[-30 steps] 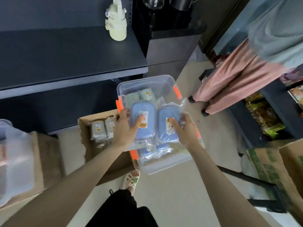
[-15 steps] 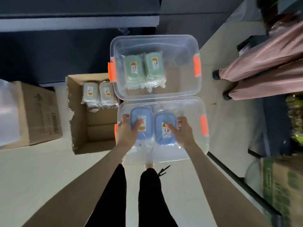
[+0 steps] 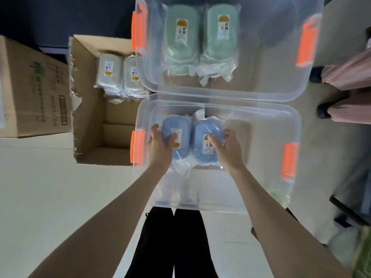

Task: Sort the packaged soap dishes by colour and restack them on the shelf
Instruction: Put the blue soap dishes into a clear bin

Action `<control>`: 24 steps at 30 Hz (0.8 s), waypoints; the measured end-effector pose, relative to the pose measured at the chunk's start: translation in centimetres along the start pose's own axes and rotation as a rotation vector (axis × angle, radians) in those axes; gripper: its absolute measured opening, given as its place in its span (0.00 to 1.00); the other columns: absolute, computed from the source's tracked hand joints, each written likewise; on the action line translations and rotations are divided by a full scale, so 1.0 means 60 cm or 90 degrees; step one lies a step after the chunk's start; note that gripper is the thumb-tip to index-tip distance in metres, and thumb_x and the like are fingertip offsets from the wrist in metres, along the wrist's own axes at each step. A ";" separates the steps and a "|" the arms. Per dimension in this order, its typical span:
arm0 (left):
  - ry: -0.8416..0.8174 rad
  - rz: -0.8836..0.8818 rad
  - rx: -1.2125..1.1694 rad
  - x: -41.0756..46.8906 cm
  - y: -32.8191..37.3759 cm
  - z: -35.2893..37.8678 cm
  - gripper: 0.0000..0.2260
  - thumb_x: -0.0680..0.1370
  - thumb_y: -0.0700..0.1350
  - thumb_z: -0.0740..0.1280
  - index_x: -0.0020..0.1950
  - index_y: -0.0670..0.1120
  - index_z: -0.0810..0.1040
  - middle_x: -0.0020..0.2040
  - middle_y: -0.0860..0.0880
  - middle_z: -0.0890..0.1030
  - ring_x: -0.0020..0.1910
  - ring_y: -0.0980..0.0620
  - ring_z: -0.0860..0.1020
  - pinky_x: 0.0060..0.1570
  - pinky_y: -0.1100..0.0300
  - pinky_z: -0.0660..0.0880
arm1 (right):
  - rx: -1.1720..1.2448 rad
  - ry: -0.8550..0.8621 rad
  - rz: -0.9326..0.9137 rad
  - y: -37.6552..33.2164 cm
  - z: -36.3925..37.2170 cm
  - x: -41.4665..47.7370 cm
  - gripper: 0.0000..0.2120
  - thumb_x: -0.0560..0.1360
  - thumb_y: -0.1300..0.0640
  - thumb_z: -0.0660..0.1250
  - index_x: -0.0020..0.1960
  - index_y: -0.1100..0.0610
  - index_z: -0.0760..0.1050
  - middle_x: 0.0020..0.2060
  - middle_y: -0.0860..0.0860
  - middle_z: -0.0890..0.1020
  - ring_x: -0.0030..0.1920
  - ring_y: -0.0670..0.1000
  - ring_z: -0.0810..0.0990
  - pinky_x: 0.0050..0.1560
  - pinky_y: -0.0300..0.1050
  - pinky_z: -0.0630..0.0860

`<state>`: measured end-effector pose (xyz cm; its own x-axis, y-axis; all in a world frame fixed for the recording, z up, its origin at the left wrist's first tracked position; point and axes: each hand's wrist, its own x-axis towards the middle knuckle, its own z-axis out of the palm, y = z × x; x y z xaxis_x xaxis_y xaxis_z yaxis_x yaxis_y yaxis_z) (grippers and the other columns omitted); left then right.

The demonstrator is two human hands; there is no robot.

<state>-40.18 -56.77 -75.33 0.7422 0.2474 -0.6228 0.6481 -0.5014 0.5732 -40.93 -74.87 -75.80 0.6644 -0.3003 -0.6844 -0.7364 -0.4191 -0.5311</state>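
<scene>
The two blue packs, held up in front of the shelf a second ago, have come down into the near clear bin (image 3: 261, 157), and the hands have gone down with them. The left hand (image 3: 159, 146) grips the left blue soap dish (image 3: 178, 125), fingers curled over its outer edge and thumb pressed on the label. The right hand (image 3: 228, 150) holds the right blue soap dish (image 3: 202, 129) the same way, thumb on top and fingers wrapped round the far side. The two packs sit side by side, touching, in the left half of the bin and nearer its far wall. Crumpled clear wrapping shows beneath them, and I cannot tell whether they rest on the bottom.

The far clear bin (image 3: 261, 77) butts against the near one, rim to rim. Two green soap dishes (image 3: 181, 37) lie side by side by its left wall. Both bins carry orange latches (image 3: 306, 41) at their ends.

Left of the bins stands an open cardboard box (image 3: 90, 117) with pale grey soap dishes (image 3: 109, 73) stacked in its far corner. A closed carton (image 3: 34, 87) stands further left. Another person's legs (image 3: 349, 77) stand at the right.
</scene>
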 end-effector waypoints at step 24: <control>-0.138 -0.019 0.139 -0.005 0.036 -0.063 0.30 0.79 0.52 0.65 0.77 0.45 0.57 0.73 0.43 0.66 0.71 0.44 0.66 0.62 0.56 0.67 | -0.241 -0.122 -0.040 -0.045 -0.060 -0.020 0.34 0.74 0.38 0.67 0.70 0.59 0.64 0.65 0.57 0.71 0.65 0.60 0.70 0.64 0.53 0.69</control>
<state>-38.35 -54.80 -71.90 0.6549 0.0944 -0.7498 0.5997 -0.6687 0.4396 -39.26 -76.48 -71.75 0.6448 -0.1137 -0.7559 -0.5722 -0.7275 -0.3787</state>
